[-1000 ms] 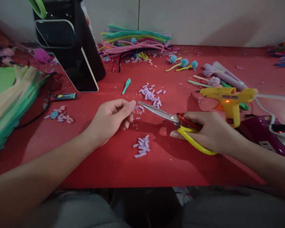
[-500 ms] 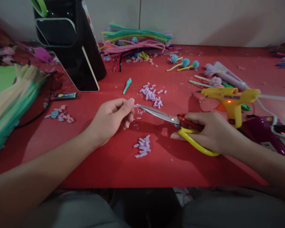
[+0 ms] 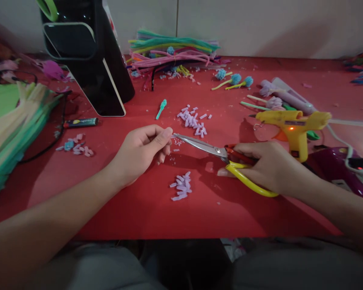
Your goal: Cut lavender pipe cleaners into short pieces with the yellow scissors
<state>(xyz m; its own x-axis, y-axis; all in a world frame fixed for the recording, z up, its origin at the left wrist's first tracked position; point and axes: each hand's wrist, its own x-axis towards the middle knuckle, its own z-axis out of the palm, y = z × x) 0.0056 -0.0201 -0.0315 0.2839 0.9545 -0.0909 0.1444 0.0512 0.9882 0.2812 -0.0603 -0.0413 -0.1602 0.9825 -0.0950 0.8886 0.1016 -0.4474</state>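
Note:
Between thumb and finger, my left hand (image 3: 143, 153) pinches a short lilac pipe cleaner piece, mostly covered by the fingertips. My right hand (image 3: 268, 167) is wrapped round the red and yellow handles of a pair of scissors (image 3: 204, 146). The blade tips meet the piece right at my left fingertips, and the blades look nearly closed. Fine lilac trimmings (image 3: 178, 142) lie under the tips. A pile of cut lilac pieces (image 3: 192, 120) lies beyond the blades, and a second lilac pile (image 3: 181, 186) with tapered-looking ends lies nearer to me.
A yellow glue gun (image 3: 296, 125) with a lit orange light stands right of my right hand. A black holder (image 3: 99, 68) rises at back left. Bundled pipe cleaners (image 3: 175, 50) lie by the wall. Pink and blue pieces (image 3: 75, 146) and a lighter (image 3: 81, 123) are at left.
Both hands and the scissors stay almost in place. The blade tips have shifted very slightly against the lilac piece at my left fingertips.

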